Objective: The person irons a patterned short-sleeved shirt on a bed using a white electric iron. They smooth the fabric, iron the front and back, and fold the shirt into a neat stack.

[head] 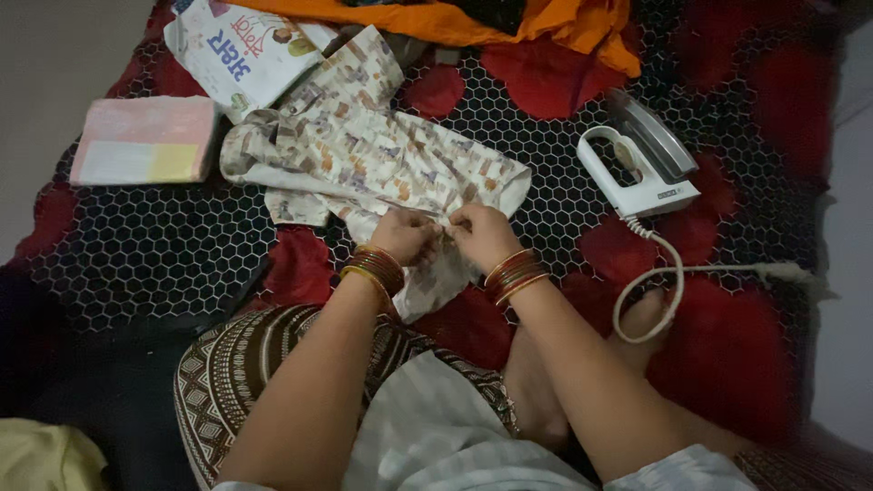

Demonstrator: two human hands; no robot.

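Observation:
A small cream shirt with a brown and orange print (364,150) lies spread on a black and red blanket (164,236). My left hand (405,235) and my right hand (482,235) meet at the shirt's near edge, both pinching the cloth close together. Each wrist wears a stack of red and gold bangles. My forearms reach forward over my lap, which is covered by patterned brown and white cloth.
A white electric iron (641,164) stands at the right, its cord (655,291) curling toward my bare foot. A pastel folded cloth (141,141) and a printed white bag (241,50) lie at the back left. Orange fabric (509,23) lies along the far edge.

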